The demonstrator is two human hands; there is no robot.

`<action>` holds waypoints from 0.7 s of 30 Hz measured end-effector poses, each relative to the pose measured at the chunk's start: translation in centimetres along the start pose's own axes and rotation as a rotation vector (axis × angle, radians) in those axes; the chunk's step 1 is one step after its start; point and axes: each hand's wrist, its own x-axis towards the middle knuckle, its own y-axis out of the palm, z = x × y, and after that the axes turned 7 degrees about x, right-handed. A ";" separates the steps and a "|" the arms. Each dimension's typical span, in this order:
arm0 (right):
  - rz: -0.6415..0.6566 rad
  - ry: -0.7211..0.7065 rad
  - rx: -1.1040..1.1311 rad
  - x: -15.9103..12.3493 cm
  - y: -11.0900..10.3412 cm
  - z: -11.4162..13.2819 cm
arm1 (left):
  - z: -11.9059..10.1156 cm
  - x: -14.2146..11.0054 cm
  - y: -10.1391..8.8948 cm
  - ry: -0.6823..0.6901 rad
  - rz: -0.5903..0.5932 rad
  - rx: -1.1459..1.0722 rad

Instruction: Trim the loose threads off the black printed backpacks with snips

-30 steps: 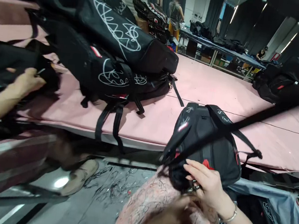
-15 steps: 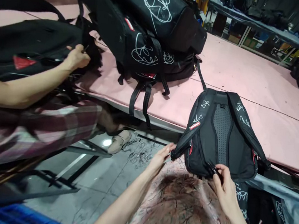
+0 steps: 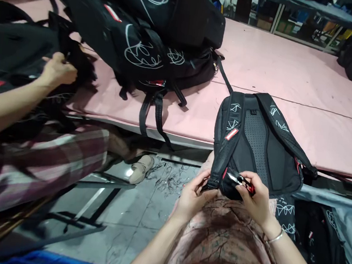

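Note:
A black backpack (image 3: 282,163) leans on the edge of the pink table, its padded back and shoulder straps facing me. White scribbled lettering runs along both straps. My left hand (image 3: 194,195) is closed around the lower end of the left shoulder strap (image 3: 220,171), by the bag's bottom corner. In my right hand (image 3: 255,198) is a pair of thread snips (image 3: 242,182) with silver blades and a red and black grip. The blades point left, toward the strap end, and lie in front of the bag's lower part. Whether they touch it I cannot tell.
Black backpacks (image 3: 187,31) with white scribbles are piled on the pink table (image 3: 276,58). At the left a co-worker's hand (image 3: 59,70) is on another black bag (image 3: 13,52). More bags lie at lower right beside grey cloth (image 3: 317,197). Thread scraps litter the floor (image 3: 130,228).
My left hand has closed around the strap end. My right hand has lifted slightly and moved left with the snips, whose blades now show. The backpack has tilted, and the view has shifted.

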 end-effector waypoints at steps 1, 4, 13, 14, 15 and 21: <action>0.005 0.041 0.012 0.2 0.0 -0.1 | 0.2 -0.1 0.2 0.017 -0.035 0.063; 0.017 0.242 0.151 0.9 0.8 -0.7 | 1.0 -0.2 0.4 0.110 -0.139 0.255; 0.101 0.376 0.421 3.1 4.9 -2.4 | 0.4 -0.7 1.0 0.101 -0.198 0.372; 0.107 0.397 0.444 3.1 5.1 -2.4 | 0.2 -0.7 1.0 0.110 -0.223 0.403; 0.117 0.412 0.463 3.1 5.2 -2.4 | -0.1 -0.7 1.0 0.109 -0.243 0.430; 0.174 0.342 0.389 2.8 5.0 -2.0 | -0.7 -0.5 1.1 -0.016 -0.304 0.351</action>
